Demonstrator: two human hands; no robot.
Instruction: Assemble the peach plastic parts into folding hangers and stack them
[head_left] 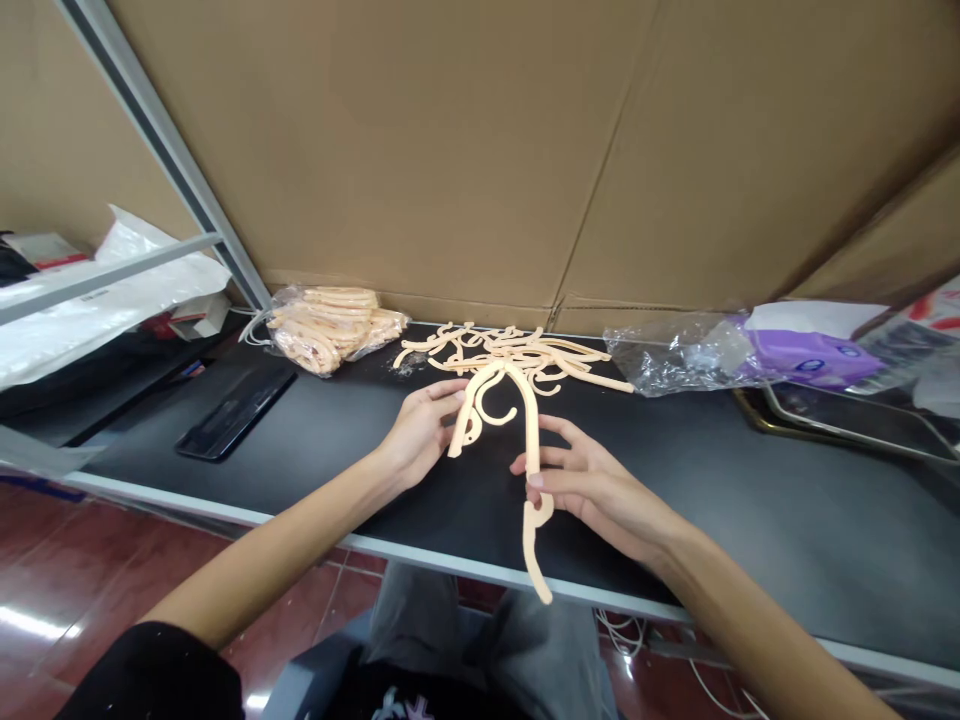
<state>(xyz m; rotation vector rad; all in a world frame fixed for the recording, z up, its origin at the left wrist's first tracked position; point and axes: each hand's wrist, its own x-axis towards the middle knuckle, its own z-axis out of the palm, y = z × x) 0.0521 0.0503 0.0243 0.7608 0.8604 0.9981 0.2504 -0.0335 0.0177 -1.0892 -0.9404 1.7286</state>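
A pale orange folding clothes hanger [531,425] hangs over the near part of the black table, its two arms bent downward from the middle and its hook curling between them. My left hand [421,428] has its fingers closed round the shorter left arm. Lower down, my right hand [589,490] grips the longer right arm between thumb and fingers, close to a small curved notch. The end of that arm points toward me, past my fingers. Just behind lies a loose pile of similar hangers [517,350], partly covered by the held one.
A clear bag of hangers [330,325] lies at the back left, with a dark phone [236,410] in front of it. To the right are crumpled clear plastic [667,355], a purple pack [810,355] and a tablet-like device [862,420]. Cardboard [450,150] walls the back.
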